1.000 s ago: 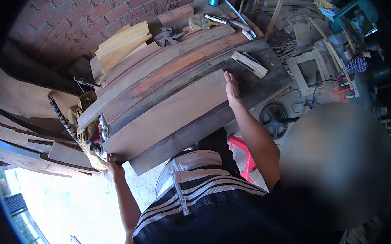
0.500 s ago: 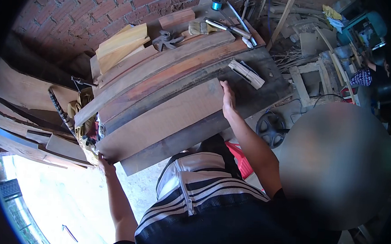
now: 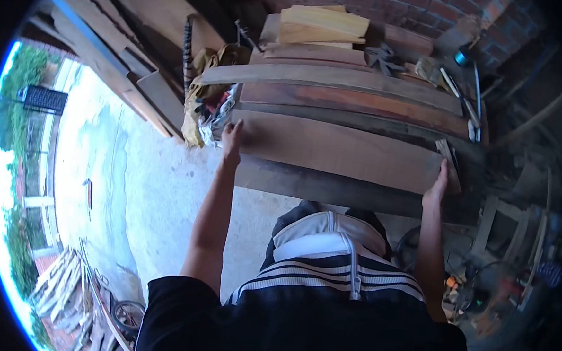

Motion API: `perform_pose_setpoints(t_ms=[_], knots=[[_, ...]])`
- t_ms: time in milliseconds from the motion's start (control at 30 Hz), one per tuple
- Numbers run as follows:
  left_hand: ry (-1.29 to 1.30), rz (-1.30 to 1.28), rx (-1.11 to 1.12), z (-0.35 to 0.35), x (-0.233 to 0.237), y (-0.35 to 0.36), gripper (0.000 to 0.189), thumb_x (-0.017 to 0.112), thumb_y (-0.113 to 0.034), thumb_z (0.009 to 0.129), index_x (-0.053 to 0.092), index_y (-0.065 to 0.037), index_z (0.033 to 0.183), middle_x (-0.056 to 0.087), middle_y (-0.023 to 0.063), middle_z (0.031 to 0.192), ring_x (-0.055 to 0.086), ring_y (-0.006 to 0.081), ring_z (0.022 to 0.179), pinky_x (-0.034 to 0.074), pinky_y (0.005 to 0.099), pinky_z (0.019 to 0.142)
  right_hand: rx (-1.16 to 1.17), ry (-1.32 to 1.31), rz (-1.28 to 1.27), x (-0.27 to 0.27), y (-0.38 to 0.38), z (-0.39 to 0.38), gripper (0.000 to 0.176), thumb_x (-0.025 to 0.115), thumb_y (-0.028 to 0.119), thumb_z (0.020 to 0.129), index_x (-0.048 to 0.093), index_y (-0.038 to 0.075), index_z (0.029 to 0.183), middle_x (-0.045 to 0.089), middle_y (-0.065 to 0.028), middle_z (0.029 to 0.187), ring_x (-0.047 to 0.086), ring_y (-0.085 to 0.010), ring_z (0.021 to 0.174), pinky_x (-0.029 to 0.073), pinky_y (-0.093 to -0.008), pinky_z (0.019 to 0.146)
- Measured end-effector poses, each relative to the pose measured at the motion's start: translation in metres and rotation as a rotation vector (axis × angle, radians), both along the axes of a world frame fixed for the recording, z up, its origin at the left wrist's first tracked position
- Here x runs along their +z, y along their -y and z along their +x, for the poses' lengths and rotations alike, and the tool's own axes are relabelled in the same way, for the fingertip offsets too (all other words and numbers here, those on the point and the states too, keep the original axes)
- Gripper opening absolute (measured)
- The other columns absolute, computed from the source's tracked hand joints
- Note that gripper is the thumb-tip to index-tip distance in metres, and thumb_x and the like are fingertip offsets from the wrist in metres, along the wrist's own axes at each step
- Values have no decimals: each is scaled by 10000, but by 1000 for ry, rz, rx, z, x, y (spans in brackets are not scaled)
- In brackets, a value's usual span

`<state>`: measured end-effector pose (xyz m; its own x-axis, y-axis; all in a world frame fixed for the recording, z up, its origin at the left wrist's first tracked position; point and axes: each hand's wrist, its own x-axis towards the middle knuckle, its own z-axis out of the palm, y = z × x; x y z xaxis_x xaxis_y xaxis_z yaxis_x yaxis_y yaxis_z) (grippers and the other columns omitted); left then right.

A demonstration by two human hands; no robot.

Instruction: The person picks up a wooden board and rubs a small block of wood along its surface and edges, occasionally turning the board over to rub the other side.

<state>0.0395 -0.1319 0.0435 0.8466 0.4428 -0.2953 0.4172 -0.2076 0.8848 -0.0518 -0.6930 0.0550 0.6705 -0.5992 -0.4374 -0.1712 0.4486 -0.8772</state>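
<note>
A long brown board (image 3: 337,150) stretches over the desk (image 3: 462,209), its 9 o'clock end gripped by a person's left hand (image 3: 231,140). The right hand (image 3: 436,185) meets the 3 o'clock end, though whether that grip is closed is unclear. Toward 10 o'clock, a yellowish sack (image 3: 195,115) bunches beside red and silvery material (image 3: 223,107), its contents indistinct. Pale yellow boards (image 3: 322,25) lie stacked at 12 o'clock.

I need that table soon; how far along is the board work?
Done, apparently: the wide board lies on the table near the curved plank. In hand: its ends, at the left hand and right hand. Left, probably: final positioning and release, since both hands touch it.
</note>
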Motion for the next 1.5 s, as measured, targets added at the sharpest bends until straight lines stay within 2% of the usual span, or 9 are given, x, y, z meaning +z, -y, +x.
perform_pose_setpoints(t_ms=[133,300,567,700,867,967,1033,1133,1500], knots=[[-77,104,-133,-9,-1,14,360,617,-290,866,585,25,1037,569,114,859,518,186,821,437,357,711,11,-119,46,-9,19,-6,615,576,488,897,468,92,1355,508,-45,1334,455,-198,1239,314,-330,1050],[-74,534,-185,-29,7,24,351,584,-276,865,620,-51,1131,597,170,1095,457,369,1111,362,451,951,-21,-201,-163,6,7,-1,674,609,485,875,431,83,1385,474,-54,1366,440,-200,1252,321,-338,1052],[-97,540,-230,-36,-10,-18,340,560,-274,858,647,-64,1110,635,171,1107,451,364,1160,329,476,987,44,-243,-144,-27,1,4,615,595,459,882,474,72,1344,482,-77,1356,448,-214,1240,322,-348,1054],[-138,469,-266,-33,-28,-30,321,565,-298,863,671,-77,1071,648,165,1085,465,366,1140,346,470,980,80,-325,-435,29,-42,8,576,547,447,917,505,42,1326,503,-113,1351,433,-238,1279,311,-364,1060],[-239,461,-397,-25,-5,-10,302,579,-291,875,678,-57,1040,646,203,1055,504,356,1100,398,403,947,291,-362,-1072,-31,-19,2,550,529,491,911,539,81,1279,463,-203,1330,414,-378,1255,323,-455,1041],[-176,230,-464,-29,-16,-7,384,600,-335,882,642,-53,1139,594,207,1190,466,349,1188,384,434,970,270,-199,-1297,-26,-27,2,531,597,433,883,529,89,1282,438,-191,1341,396,-374,1256,317,-471,1038],[-157,605,-514,-32,-36,-11,599,624,-444,866,514,-73,1323,437,189,1400,375,385,1292,349,491,1015,237,-194,-1474,-20,-22,5,584,664,377,830,489,109,1318,411,-162,1358,377,-363,1263,311,-508,1025],[-302,801,-506,-49,-14,18,810,635,-545,829,346,-110,1447,271,166,1511,286,431,1344,287,552,1057,143,-421,-1580,1,2,7,692,704,368,779,432,116,1364,387,-143,1374,357,-356,1274,301,-548,1006],[-470,948,-501,-72,-7,50,1015,676,-603,758,222,-46,1475,159,234,1536,168,439,1397,228,604,1072,320,-762,-1682,-19,49,1,755,618,402,858,284,103,1466,488,-121,1292,479,-296,1137,357,-498,892]])
